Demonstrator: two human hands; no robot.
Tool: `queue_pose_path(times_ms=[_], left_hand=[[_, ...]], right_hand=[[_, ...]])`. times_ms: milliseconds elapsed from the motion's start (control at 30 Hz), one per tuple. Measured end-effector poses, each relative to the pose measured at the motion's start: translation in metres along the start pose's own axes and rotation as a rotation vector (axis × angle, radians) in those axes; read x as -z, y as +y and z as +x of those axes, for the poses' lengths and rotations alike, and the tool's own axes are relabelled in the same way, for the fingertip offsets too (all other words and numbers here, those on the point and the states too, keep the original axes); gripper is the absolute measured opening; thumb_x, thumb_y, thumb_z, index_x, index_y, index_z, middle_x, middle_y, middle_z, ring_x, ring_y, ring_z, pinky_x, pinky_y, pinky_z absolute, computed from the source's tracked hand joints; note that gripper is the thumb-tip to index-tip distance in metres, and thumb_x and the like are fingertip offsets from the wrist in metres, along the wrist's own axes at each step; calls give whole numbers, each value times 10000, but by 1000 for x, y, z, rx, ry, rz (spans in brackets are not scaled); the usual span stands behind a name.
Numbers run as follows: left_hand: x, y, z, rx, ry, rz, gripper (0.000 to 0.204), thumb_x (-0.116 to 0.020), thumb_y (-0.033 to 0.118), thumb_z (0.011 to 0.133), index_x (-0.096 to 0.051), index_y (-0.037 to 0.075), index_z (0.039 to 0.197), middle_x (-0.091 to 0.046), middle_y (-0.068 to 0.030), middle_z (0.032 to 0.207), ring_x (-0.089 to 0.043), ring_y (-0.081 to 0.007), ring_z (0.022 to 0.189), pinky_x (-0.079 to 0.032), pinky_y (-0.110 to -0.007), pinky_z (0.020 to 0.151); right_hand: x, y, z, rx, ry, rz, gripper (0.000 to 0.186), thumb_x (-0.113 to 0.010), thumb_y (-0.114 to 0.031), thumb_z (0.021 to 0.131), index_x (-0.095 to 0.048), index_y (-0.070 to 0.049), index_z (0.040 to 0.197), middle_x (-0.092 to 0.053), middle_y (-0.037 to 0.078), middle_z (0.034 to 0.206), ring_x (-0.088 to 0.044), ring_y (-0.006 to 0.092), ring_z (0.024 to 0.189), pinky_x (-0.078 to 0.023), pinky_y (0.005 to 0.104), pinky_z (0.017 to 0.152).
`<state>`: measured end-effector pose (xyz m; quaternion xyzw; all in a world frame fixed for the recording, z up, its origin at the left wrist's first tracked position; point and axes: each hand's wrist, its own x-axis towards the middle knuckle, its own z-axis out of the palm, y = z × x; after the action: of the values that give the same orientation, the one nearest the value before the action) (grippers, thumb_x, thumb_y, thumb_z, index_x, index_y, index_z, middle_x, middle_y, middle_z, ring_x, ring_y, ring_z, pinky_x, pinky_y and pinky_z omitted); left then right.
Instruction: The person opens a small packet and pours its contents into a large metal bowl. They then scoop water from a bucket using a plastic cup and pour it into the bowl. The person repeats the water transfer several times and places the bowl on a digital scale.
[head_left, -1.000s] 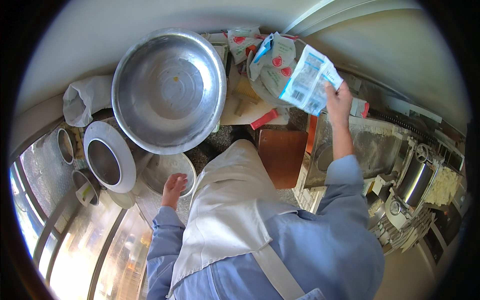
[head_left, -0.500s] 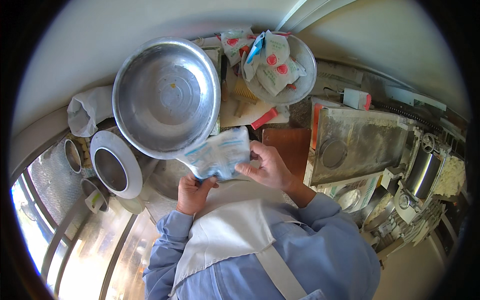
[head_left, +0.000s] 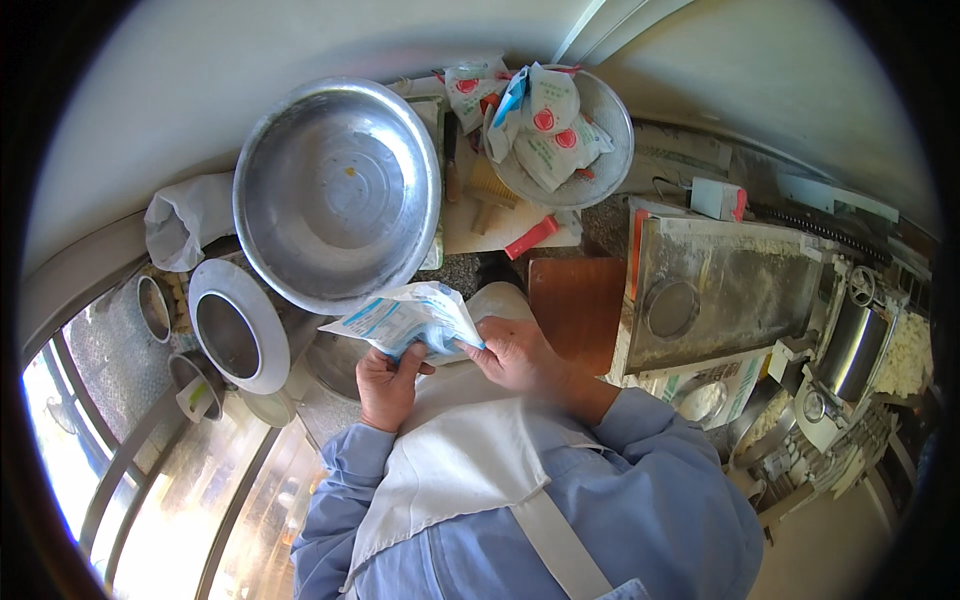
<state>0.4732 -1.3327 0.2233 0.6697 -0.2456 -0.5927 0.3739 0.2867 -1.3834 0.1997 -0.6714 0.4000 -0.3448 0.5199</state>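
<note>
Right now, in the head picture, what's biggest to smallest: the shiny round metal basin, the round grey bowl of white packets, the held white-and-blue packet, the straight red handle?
Metal basin
Grey bowl
Held white-and-blue packet
Red handle

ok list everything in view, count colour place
packet: 1, white and blue, in hands
basin: 1, silver, upper left
bowl: 1, grey, right of basin
packets: several, mostly white, in and beside bowl
brush: 1, tan, left of bowl
tool: 1, red, below bowl
panel: 1, brown, right of hands
tray: 1, grey, right
roller machine: 1, silver, far right
bag: 1, white, far left
pot: 1, white rim, below bag
small pots: 2, grey, far left
apron: 1, white, lower centre
sleeves: 2, blue, bottom
left hand: 1, bare, holding packet
right hand: 1, bare, holding packet
</note>
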Motion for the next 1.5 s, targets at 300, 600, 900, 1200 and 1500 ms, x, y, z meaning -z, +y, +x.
queue_pose_path(times_ms=[300, 600, 900, 1200, 1500], left_hand=[[17, 7, -8, -141, 37, 200, 183, -587, 106, 861, -606, -24, 989, -568, 40, 797, -475, -25, 701, -414, -181, 619], [29, 1, -16, -113, 86, -154, 183, -571, 130, 883, -607, -30, 965, -606, 10, 828, -505, -35, 730, -427, -195, 650], [98, -12, -45, -179, 323, -479, 197, -592, 188, 875, -594, 0, 935, -580, 32, 762, -462, -19, 648, -383, -178, 574], [199, -21, -109, -370, 412, -709, 248, -599, 220, 869, -582, 0, 982, -593, 31, 775, -489, -18, 651, -399, -175, 579], [282, -11, -133, -567, 408, -747, 289, -554, 184, 890, -493, -22, 1083, -604, -51, 961, -552, -75, 813, -456, -227, 707]], right_hand=[[3, 3, 7, -417, -163, 321, 147, -646, -128, 792, -566, -17, 847, -586, 113, 635, -583, 205, 519, -449, 316, 505], [-12, -15, 19, -490, -149, 549, 136, -572, -65, 854, -511, 39, 917, -605, 57, 737, -577, 84, 570, -481, 216, 527], [-83, -47, 38, 447, -118, -391, 571, -713, -26, 659, -461, -85, 1169, -469, 176, 1137, -543, 314, 936, -491, 360, 766], [-227, -103, 79, 935, -130, -526, 410, -654, 58, 599, -594, -76, 982, -526, 137, 1011, -571, 288, 854, -494, 346, 687], [-321, -137, 120, 1007, -168, -401, 338, -585, 80, 629, -600, -40, 945, -533, 141, 975, -569, 292, 806, -484, 345, 668]])
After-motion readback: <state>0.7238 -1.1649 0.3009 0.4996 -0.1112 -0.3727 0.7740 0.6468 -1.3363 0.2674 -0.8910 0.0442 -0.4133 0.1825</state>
